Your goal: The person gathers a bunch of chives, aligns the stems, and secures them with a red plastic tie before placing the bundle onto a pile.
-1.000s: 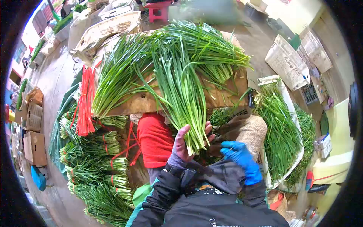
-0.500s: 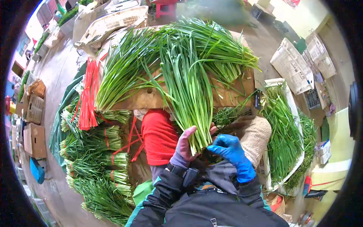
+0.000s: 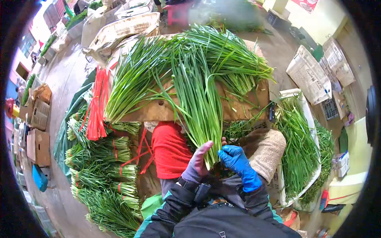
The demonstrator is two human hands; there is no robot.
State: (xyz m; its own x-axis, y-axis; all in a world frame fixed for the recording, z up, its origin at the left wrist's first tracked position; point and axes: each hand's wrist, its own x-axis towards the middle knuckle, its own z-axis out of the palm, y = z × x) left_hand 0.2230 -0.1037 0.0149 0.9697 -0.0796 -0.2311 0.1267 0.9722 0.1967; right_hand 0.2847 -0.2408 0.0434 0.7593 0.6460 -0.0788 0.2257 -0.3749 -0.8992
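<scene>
A loose bunch of garlic chives [image 3: 200,107] slants down from the wooden board toward me, pale stalk ends nearest my body. My left hand [image 3: 198,158], in a purple-grey glove, is wrapped around the lower stalks from the left and beneath; some of its fingertips show on the right side. In a blue rubber glove, my right hand [image 3: 239,162] is pinched against the right edge of the stalk ends. Exactly which stalks lie between its fingertips is hidden. More garlic chives [image 3: 135,79] lie across the board [image 3: 152,109] behind the bunch.
Red ties [image 3: 99,105] hang at the board's left corner. Tied chive bundles [image 3: 105,170] are stacked on the left. A white crate [image 3: 313,174] of loose greens stands on the right. A dark-handled object [image 3: 272,112] rests at the board's right edge. Crates [image 3: 309,73] lie farther right.
My right hand has moved left and slightly down, from beside the stalk ends to touching them. My left hand keeps its hold on the bunch. The whole view has shifted slightly.
</scene>
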